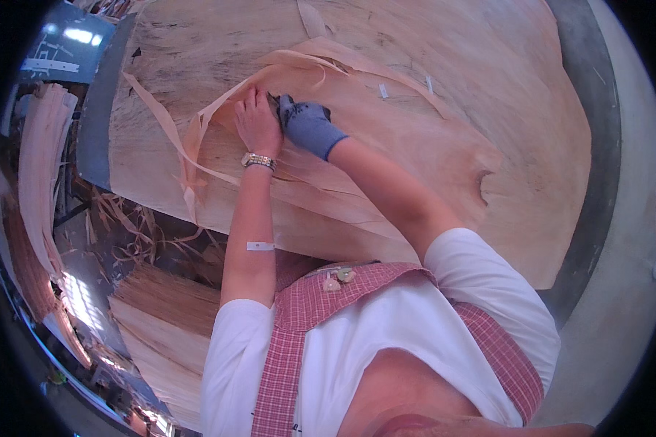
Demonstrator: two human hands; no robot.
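My bare left hand, with a metal-band wristwatch, lies flat on a wood veneer sheet, fingers stretched forward. Close beside it, my right hand in a blue-grey glove is closed around a small dark blade-like tool. Most of that tool is hidden by the glove, so its exact kind does not show. A long, thin veneer strip curls loosely to the left of my hands. Another curved strip arcs around them along the sheet's torn edge.
The veneer lies on a table with a grey edge. Small white tape pieces stick to the veneer. Stacked veneer sheets stand at the left, more veneer lies below, and scrap strips hang under the table edge.
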